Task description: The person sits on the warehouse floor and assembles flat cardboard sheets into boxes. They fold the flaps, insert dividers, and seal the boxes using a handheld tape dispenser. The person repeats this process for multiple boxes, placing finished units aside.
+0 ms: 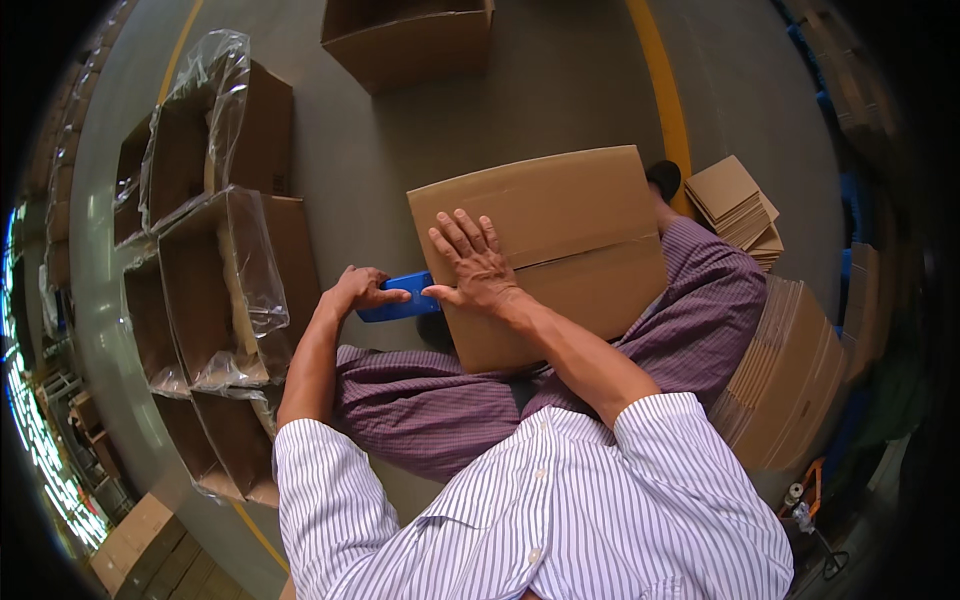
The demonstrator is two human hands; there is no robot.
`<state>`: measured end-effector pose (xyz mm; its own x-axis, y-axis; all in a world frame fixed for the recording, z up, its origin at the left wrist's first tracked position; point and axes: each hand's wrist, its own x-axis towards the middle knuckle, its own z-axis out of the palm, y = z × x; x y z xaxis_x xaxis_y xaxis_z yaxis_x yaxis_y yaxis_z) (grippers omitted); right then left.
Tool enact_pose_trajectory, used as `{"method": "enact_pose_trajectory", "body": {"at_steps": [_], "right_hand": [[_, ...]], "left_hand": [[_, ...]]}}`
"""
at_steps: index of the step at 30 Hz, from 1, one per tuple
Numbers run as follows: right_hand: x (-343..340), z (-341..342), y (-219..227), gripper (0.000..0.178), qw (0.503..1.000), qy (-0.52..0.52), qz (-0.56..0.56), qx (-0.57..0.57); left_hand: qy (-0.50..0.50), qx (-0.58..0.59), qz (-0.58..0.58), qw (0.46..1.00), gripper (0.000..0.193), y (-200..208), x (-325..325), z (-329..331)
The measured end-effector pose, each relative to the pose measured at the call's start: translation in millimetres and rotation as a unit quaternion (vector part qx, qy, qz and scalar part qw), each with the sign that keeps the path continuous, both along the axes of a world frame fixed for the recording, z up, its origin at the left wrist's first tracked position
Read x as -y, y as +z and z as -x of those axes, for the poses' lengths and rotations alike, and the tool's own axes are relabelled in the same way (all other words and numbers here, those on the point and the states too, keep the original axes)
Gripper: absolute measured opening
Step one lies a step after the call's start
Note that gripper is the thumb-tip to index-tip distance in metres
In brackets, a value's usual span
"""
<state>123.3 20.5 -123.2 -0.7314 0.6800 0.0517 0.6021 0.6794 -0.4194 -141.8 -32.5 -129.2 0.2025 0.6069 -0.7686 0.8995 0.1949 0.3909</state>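
Your right hand (475, 265) lies flat and spread on the cardboard box (545, 250) that rests across your lap, fingers fanned wide and pressing near the box's left edge, just beside the seam where the two top flaps meet. Your left hand (357, 289) is closed around the blue tape dispenser (400, 298), held just off that same left edge, its far end touching or nearly touching your right thumb; I cannot tell whether it contacts the cardboard itself. The relation that matters: the seam runs away from the dispenser toward the box's right edge, so the box's long axis lies left to right in front of you, tilted slightly upward to the right, and your left hand is the nearer one to the seam's starting end. The box is plain brown, closed, flat-topped, with its near-left corner over your purple striped trousers (440, 400). Beyond your left hand, open boxes lined with clear plastic (230, 290) stand in a row on the floor. Farther right lies a stack of flat cardboard (735, 205), and another open box (405, 40) sits at the far side
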Motion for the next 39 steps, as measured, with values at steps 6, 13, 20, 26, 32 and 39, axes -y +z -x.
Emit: {"method": "enact_pose_trajectory", "body": {"at_steps": [6,13,20,26,32,39], "right_hand": [[7,14,6,0.097,0.998,-0.028,0.024,0.055],[15,29,-3,0.096,0.998,-0.059,0.019,0.016],[8,23,1,0.094,0.997,-0.071,0.025,0.024],[15,31,2,0.093,0.998,-0.057,0.01,-0.008],[12,20,-5,0.086,0.999,-0.036,0.005,0.009],[16,40,-2,0.049,0.963,0.111,-0.112,0.219]], "left_hand": [[-0.019,-0.026,0.011,0.999,0.083,-8,-10,-12],[-0.042,-0.062,-0.014,0.997,0.075,-10,-6,-22],[-0.026,-0.097,-0.103,0.99,0.067,4,-3,-38],[-0.14,-0.324,-0.227,0.908,0.036,-94,46,-60],[0.238,-0.34,-0.179,0.892,0.063,-27,29,-39],[0.467,-0.173,-0.409,0.765,0.06,69,-1,-40]]}}
